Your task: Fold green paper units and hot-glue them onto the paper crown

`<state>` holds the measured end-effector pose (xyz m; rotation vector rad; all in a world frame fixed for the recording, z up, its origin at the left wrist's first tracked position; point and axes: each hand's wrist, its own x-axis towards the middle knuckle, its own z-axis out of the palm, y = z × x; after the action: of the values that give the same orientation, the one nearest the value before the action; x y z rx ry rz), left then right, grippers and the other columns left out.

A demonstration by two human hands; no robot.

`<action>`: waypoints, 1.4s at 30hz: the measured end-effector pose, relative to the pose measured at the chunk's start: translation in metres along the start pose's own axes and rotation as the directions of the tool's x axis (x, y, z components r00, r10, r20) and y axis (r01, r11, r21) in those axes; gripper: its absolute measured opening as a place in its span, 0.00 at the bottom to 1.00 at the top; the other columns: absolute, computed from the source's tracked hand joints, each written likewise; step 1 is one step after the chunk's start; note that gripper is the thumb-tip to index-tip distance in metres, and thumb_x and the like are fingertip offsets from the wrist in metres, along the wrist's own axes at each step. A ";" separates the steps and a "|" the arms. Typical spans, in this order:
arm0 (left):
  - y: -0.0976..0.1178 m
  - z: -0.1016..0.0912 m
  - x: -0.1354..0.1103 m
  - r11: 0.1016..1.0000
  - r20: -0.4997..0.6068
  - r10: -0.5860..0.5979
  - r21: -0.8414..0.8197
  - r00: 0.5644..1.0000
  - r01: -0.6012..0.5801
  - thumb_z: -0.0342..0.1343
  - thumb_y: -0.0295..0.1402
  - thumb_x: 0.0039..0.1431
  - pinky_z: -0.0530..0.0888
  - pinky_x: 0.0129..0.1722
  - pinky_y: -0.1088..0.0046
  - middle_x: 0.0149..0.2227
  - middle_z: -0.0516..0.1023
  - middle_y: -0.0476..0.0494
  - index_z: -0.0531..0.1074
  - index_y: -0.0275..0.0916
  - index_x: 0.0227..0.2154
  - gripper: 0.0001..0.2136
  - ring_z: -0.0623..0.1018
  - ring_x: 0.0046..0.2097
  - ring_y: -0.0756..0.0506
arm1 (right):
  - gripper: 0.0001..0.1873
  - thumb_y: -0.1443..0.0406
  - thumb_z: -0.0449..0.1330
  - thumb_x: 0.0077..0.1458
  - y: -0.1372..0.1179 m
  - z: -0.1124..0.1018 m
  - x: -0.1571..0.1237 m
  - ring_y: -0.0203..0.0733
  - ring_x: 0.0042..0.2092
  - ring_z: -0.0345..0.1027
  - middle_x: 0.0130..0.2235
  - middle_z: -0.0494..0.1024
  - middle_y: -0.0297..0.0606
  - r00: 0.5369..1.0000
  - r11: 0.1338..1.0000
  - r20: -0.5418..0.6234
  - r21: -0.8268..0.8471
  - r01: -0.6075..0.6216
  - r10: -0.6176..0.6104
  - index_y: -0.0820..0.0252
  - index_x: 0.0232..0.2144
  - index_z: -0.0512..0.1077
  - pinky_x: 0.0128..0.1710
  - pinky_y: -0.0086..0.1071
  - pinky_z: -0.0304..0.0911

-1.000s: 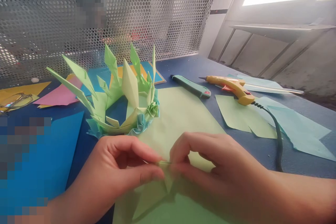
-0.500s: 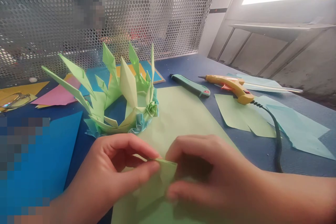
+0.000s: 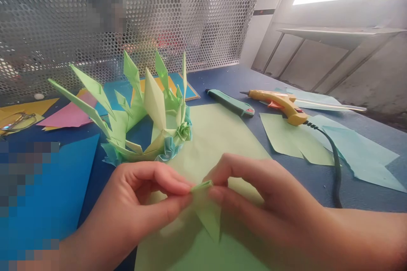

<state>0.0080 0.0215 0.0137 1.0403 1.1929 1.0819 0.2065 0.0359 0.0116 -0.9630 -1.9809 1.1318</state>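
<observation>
Both my hands pinch one small folded piece of light green paper (image 3: 208,214) just above the table. My left hand (image 3: 149,203) grips its left edge between thumb and forefinger. My right hand (image 3: 254,194) pinches its right side, and the pointed tip hangs down between the hands. Under them lies a large light green sheet (image 3: 216,135). Behind my left hand stands a spiky green paper crown (image 3: 143,114) with a small rolled rose and a blue ruffle at its base.
A teal utility knife (image 3: 230,103) and a yellow glue gun (image 3: 282,106) with a black cord (image 3: 333,161) lie to the right, among green and pale blue paper scraps (image 3: 359,152). Blue, pink and yellow sheets and scissors (image 3: 15,122) lie left. A perforated metal screen (image 3: 190,17) stands behind.
The folded green piece has turned in my fingers: a second ago it was edge-on and thin, now its pointed tip hangs down. Both hands stay in about the same place.
</observation>
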 end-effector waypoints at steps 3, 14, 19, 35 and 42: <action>0.001 0.001 0.000 0.999 -0.026 -0.028 0.020 0.999 0.028 0.71 0.24 0.38 0.77 0.31 0.87 0.22 0.84 0.58 0.81 0.47 0.15 0.09 0.81 0.27 0.52 | 0.12 0.69 0.57 0.65 0.001 0.000 0.000 0.29 0.22 0.58 0.20 0.66 0.22 0.998 0.997 -0.029 -0.055 0.059 -0.060 0.56 0.27 0.68 0.30 0.24 0.64; 0.003 0.002 -0.001 0.987 -0.004 -0.095 0.131 0.995 0.095 0.74 0.26 0.37 0.76 0.27 0.85 0.24 0.85 0.55 0.85 0.48 0.21 0.09 0.81 0.27 0.50 | 0.13 0.76 0.55 0.59 0.002 0.000 -0.001 0.29 0.21 0.61 0.21 0.72 0.25 0.989 0.966 -0.050 -0.228 0.123 -0.138 0.57 0.25 0.68 0.26 0.23 0.62; -0.003 0.003 -0.004 0.985 0.004 -0.068 0.161 0.998 0.066 0.73 0.27 0.40 0.75 0.25 0.83 0.26 0.85 0.55 0.86 0.50 0.26 0.10 0.81 0.27 0.49 | 0.13 0.76 0.52 0.61 0.005 -0.001 -0.003 0.32 0.25 0.66 0.23 0.74 0.27 0.983 0.933 0.003 -0.314 0.173 -0.181 0.55 0.28 0.68 0.32 0.24 0.64; 0.003 0.005 -0.008 0.958 0.058 -0.120 0.268 0.991 0.100 0.71 0.25 0.39 0.75 0.28 0.83 0.23 0.83 0.57 0.86 0.51 0.31 0.15 0.80 0.27 0.50 | 0.12 0.71 0.53 0.68 0.003 -0.005 -0.008 0.34 0.28 0.67 0.27 0.73 0.31 0.935 0.866 0.065 -0.358 0.349 -0.350 0.55 0.32 0.70 0.31 0.27 0.64; -0.001 0.003 -0.005 0.982 0.053 -0.110 0.163 0.993 0.100 0.72 0.33 0.45 0.73 0.26 0.85 0.23 0.82 0.55 0.84 0.46 0.27 0.05 0.79 0.26 0.51 | 0.06 0.62 0.62 0.66 0.003 -0.006 -0.001 0.31 0.29 0.71 0.29 0.77 0.27 0.941 0.893 0.009 -0.311 0.325 -0.339 0.56 0.45 0.73 0.37 0.26 0.66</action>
<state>0.0104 0.0162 0.0142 1.1132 1.2857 0.8771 0.2125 0.0389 0.0109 -0.7487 -2.2210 0.6171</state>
